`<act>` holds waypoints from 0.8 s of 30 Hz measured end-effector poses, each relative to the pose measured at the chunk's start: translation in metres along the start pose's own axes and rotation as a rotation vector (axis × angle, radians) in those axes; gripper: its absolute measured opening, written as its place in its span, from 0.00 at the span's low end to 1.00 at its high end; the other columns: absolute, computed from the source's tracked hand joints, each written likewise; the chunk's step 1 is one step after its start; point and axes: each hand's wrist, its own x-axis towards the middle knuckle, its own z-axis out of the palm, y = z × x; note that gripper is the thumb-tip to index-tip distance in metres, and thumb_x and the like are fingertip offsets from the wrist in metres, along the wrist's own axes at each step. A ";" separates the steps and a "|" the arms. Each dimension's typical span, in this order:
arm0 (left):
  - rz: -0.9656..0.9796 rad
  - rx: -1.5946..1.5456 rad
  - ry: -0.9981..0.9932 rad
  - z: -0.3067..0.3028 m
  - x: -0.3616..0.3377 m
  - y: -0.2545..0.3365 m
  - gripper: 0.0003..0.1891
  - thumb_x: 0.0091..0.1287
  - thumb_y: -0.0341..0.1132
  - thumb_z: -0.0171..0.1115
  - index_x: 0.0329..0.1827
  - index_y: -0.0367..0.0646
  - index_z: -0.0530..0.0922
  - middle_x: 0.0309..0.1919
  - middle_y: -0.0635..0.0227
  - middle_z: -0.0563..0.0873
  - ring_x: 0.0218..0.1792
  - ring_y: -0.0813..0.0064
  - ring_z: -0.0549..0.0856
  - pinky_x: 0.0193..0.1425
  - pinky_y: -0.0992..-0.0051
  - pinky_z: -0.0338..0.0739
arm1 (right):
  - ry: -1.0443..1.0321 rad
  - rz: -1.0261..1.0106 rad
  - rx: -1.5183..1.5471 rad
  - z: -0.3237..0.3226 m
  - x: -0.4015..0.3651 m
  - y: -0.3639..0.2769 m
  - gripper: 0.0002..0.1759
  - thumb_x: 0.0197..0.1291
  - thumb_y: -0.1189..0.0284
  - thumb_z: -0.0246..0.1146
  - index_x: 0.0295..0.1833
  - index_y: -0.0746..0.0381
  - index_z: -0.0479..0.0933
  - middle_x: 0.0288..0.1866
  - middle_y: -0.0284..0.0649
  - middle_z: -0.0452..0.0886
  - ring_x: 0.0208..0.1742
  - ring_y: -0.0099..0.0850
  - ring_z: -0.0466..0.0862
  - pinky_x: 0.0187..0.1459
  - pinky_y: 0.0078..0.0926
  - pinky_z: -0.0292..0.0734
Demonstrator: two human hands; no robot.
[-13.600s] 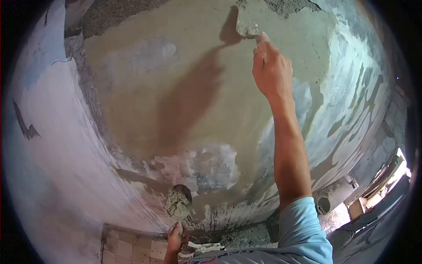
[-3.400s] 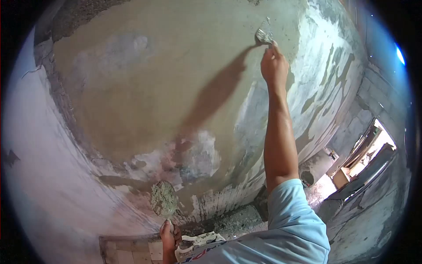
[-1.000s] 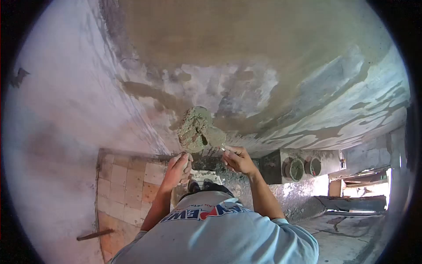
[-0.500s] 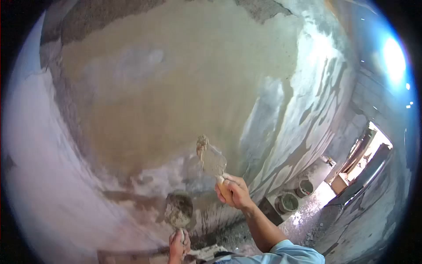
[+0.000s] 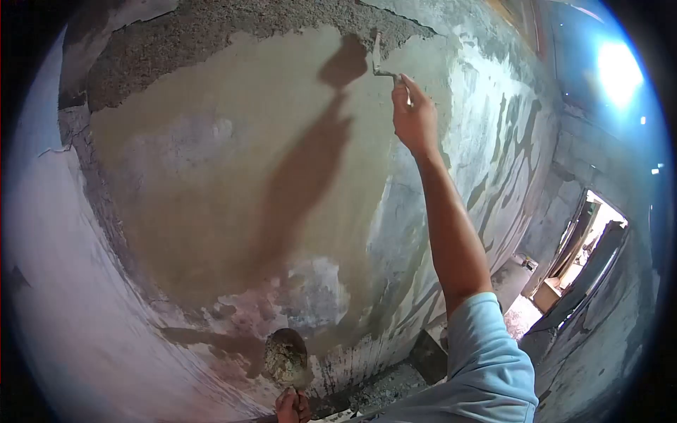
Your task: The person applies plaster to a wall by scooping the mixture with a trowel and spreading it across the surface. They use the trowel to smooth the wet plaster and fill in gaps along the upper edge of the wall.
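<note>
Trowel (image 5: 376, 55) near edge of rough patch (image 5: 275, 21)

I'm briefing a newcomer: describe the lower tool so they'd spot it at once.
Find the wall with the smooth tan coat, then drop to the pale patch near its foot. Below, the left hand holds a rounded tool. Unlike the trowel raised in the right hand, seen nearly edge-on, it shows a broad face bearing mortar.
</note>
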 end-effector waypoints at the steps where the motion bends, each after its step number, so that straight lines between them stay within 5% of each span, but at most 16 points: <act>1: 0.162 0.201 -0.085 -0.025 0.022 -0.013 0.16 0.85 0.46 0.52 0.37 0.49 0.74 0.20 0.70 0.70 0.10 0.77 0.60 0.12 0.70 0.60 | 0.092 -0.180 -0.171 0.009 0.011 0.014 0.23 0.77 0.62 0.55 0.68 0.64 0.79 0.40 0.48 0.86 0.38 0.41 0.88 0.40 0.43 0.83; 2: 0.323 0.401 -0.169 -0.054 0.044 -0.026 0.15 0.85 0.45 0.52 0.38 0.49 0.74 0.21 0.70 0.70 0.10 0.77 0.60 0.12 0.70 0.60 | 0.185 -0.359 -0.343 0.015 0.016 0.021 0.23 0.77 0.62 0.55 0.68 0.64 0.79 0.41 0.52 0.86 0.40 0.45 0.89 0.43 0.49 0.84; 3: 0.484 0.603 -0.250 -0.068 0.056 -0.031 0.14 0.85 0.43 0.52 0.39 0.48 0.74 0.22 0.69 0.70 0.10 0.77 0.60 0.12 0.69 0.61 | 0.085 -0.280 -0.357 0.016 0.013 0.015 0.24 0.75 0.64 0.55 0.71 0.61 0.76 0.45 0.57 0.86 0.48 0.58 0.87 0.50 0.58 0.81; 6: 0.048 -0.104 -0.391 -0.037 0.021 -0.009 0.12 0.85 0.42 0.51 0.44 0.47 0.76 0.21 0.71 0.68 0.10 0.77 0.60 0.12 0.70 0.60 | -0.022 -0.190 -0.477 0.018 0.003 0.006 0.26 0.74 0.65 0.55 0.75 0.59 0.69 0.48 0.56 0.86 0.48 0.57 0.87 0.50 0.57 0.82; 13: 0.169 0.210 -0.081 0.014 0.002 0.000 0.15 0.86 0.45 0.49 0.41 0.50 0.76 0.20 0.74 0.66 0.10 0.80 0.58 0.12 0.72 0.56 | -0.185 -0.121 -0.591 0.005 -0.017 -0.008 0.28 0.72 0.69 0.55 0.76 0.58 0.67 0.49 0.55 0.84 0.49 0.58 0.87 0.50 0.57 0.82; 16: 0.112 0.250 -0.139 0.043 -0.013 0.013 0.17 0.84 0.49 0.48 0.47 0.44 0.74 0.20 0.71 0.70 0.10 0.79 0.64 0.08 0.73 0.56 | -0.204 -0.133 -0.553 -0.011 -0.036 0.000 0.28 0.72 0.69 0.55 0.76 0.58 0.69 0.49 0.55 0.84 0.48 0.58 0.87 0.49 0.57 0.82; 24: 0.058 0.303 -0.122 0.069 -0.027 0.007 0.17 0.84 0.49 0.47 0.43 0.45 0.73 0.19 0.72 0.69 0.10 0.80 0.62 0.09 0.74 0.53 | -0.036 -0.254 -0.365 -0.026 -0.022 0.012 0.28 0.66 0.69 0.61 0.72 0.58 0.75 0.42 0.52 0.86 0.45 0.54 0.87 0.50 0.52 0.82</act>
